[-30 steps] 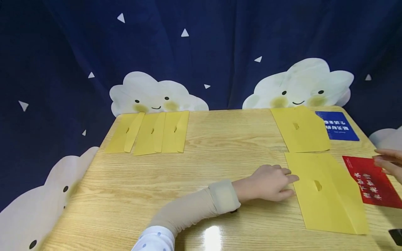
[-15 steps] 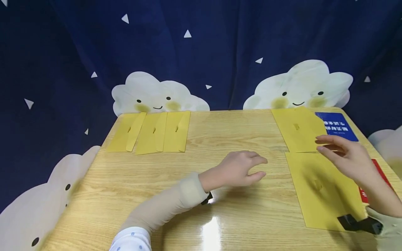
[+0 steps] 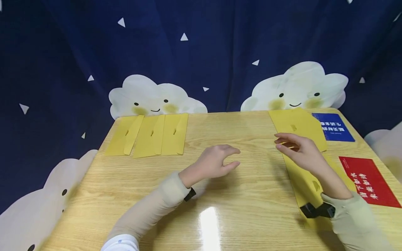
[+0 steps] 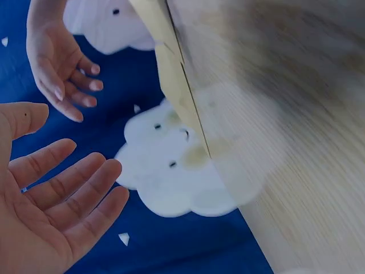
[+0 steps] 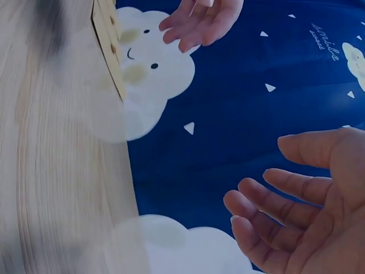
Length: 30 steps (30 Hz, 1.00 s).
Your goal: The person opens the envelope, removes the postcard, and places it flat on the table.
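Observation:
Over the middle of the table, my left hand [image 3: 215,161] hovers with fingers relaxed and nothing in them. The left wrist view shows its bare palm and loosely bent fingers [image 4: 85,194]. My right hand [image 3: 301,150] is raised over the edge of the yellow envelopes at the right, also holding nothing. Beneath it and its forearm lie a nearer yellow envelope [image 3: 337,167], partly hidden, and a farther yellow envelope [image 3: 290,120]. A red card [image 3: 372,181] with white writing lies beside the nearer one. A blue card [image 3: 337,129] lies partly beneath the farther one.
Three smaller yellow envelopes [image 3: 150,134] lie side by side at the back left of the wooden table [image 3: 232,209]. Behind the table hangs a dark blue curtain [image 3: 216,48] with white clouds and triangles.
My left hand has drawn back leftward from the nearer yellow envelope. My right hand has come in from the right edge, leftward past the red card. The envelopes and cards stay where they were.

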Motion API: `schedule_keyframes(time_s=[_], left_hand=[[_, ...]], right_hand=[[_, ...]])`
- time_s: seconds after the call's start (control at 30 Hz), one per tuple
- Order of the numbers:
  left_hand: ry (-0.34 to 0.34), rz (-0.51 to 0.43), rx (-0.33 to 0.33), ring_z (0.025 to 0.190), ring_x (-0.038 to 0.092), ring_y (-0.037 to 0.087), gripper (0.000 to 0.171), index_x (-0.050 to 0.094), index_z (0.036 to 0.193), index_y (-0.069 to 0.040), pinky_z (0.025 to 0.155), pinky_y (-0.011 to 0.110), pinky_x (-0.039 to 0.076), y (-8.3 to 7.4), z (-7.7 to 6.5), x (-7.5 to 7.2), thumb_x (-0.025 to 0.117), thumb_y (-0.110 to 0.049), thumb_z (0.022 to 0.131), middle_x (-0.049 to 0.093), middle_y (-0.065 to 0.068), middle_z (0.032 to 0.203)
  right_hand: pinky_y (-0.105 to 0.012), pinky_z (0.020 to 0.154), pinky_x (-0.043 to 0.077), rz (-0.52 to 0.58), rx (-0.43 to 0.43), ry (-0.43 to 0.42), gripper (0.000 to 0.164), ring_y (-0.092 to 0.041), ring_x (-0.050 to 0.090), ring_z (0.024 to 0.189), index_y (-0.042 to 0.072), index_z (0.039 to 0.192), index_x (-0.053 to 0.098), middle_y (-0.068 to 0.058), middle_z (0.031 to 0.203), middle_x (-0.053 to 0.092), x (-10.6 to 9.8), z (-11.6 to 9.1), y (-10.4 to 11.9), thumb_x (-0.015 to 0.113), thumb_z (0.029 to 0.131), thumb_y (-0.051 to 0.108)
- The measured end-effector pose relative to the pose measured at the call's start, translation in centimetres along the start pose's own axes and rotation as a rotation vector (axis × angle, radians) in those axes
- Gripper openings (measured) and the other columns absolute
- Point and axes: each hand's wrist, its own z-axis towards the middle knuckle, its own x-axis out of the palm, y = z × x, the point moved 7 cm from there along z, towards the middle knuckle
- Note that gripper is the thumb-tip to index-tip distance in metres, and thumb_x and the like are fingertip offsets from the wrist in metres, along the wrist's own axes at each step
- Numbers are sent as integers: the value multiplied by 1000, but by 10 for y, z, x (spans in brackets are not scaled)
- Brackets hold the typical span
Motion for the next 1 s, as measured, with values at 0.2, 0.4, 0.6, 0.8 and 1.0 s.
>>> schedule_keyframes(time_s=[0.2, 0.4, 0.6, 0.8, 1.0], left_hand=[[-34, -59, -80, 102, 59, 19, 36, 62, 114, -6, 84, 32, 47, 35, -14, -4, 61, -28, 86, 63, 7, 111], [-8, -45, -166, 115, 50, 25, 50, 54, 125, -8, 92, 39, 41, 66, -24, 0, 62, -36, 85, 54, 11, 124], [-38, -17, -234, 117, 46, 30, 58, 51, 128, -9, 95, 44, 37, 93, -39, -1, 66, -38, 80, 51, 14, 127], [-16, 41, -278, 118, 44, 34, 63, 48, 131, -8, 96, 47, 36, 119, -54, -7, 66, -39, 80, 48, 18, 129], [35, 89, -325, 119, 42, 37, 65, 46, 133, -8, 97, 52, 32, 145, -64, -10, 63, -42, 80, 47, 19, 129]], right_hand=[[-15, 70, 43, 54, 5, 35, 41, -5, 56, 90, 1, 126, 52, -13, 106, 63, 26, 16, 1, 58, 90, 18], [-26, 74, 46, 123, 0, 38, 51, -30, 57, 98, -2, 131, 45, -20, 111, 60, 49, 34, 3, 64, 86, 15], [-44, 79, 46, 151, 3, 68, 57, -33, 55, 102, -3, 131, 43, -22, 113, 58, 77, 51, 4, 67, 83, 15], [-46, 79, 46, 134, -27, 139, 56, -33, 55, 101, -3, 130, 45, -21, 114, 57, 104, 67, 10, 67, 83, 18], [-46, 79, 46, 99, -63, 194, 55, -36, 56, 100, -5, 128, 47, -24, 113, 57, 125, 86, 22, 67, 83, 19]])
